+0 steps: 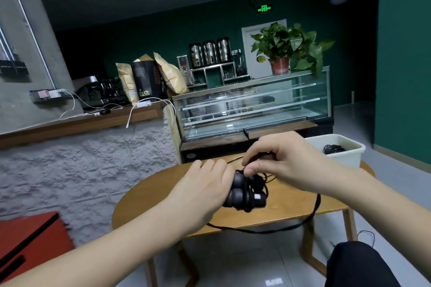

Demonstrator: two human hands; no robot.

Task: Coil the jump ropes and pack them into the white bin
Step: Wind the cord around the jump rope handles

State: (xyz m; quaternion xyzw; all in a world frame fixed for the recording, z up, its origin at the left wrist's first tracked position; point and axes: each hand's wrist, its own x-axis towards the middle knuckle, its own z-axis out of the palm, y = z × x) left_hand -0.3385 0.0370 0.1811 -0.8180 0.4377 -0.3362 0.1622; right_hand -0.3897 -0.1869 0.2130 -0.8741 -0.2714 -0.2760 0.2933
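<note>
Left hand (205, 184) covers the near ends of the black jump rope handles (245, 196); its fingers (210, 166) curl over them, fingertips out of sight. Handle ends motion-blurred, small white label there unreadable. Right hand (277, 158) hides the cord (314, 207) where it pinches it; the grip point can't be made out. Cord loop drops past the counter (291, 202) edge, partly lost against the floor. White bin (349, 154): only a dark coil (333, 148) visible inside, count unclear, the near wall blocks the rest. Both forearms cut off at the bottom edge. Red furniture (30, 240) cropped at left.
</note>
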